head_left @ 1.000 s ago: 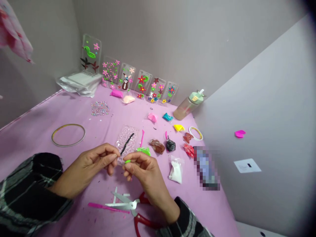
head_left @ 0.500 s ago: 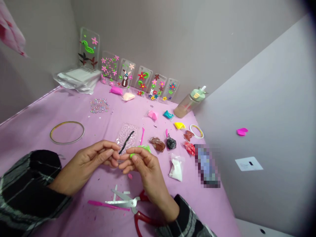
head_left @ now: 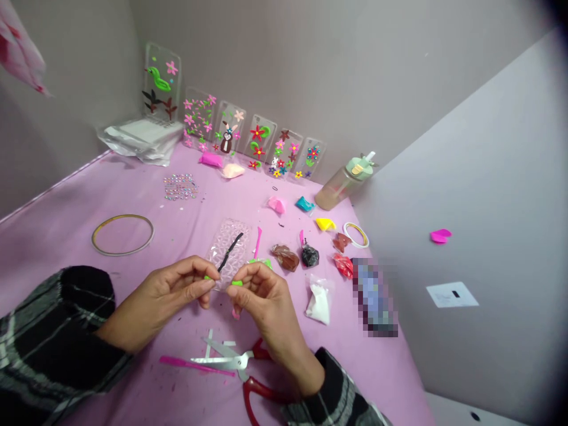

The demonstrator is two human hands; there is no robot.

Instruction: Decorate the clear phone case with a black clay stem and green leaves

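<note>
Between thumb and fingers, my left hand pinches a small bit of green clay, mostly hidden by the fingertips. My right hand pinches another green clay piece. A narrow gap separates the two hands. Just beyond them lies a clear patterned phone case with a dark clay strip running diagonally along it. A packet of green clay shows partly behind my right hand. Scissors with red handles lie open below my hands, across a pink modelling tool.
Several decorated clear cases lean on the back wall. Clay packets, including brown, black and white, lie to the right. A bottle stands at the back right. A bangle lies left, and a blurred-out object right.
My hands have drawn slightly apart. A bit of green clay now shows at my left fingertips as well as at my right. The view has shifted a little.
</note>
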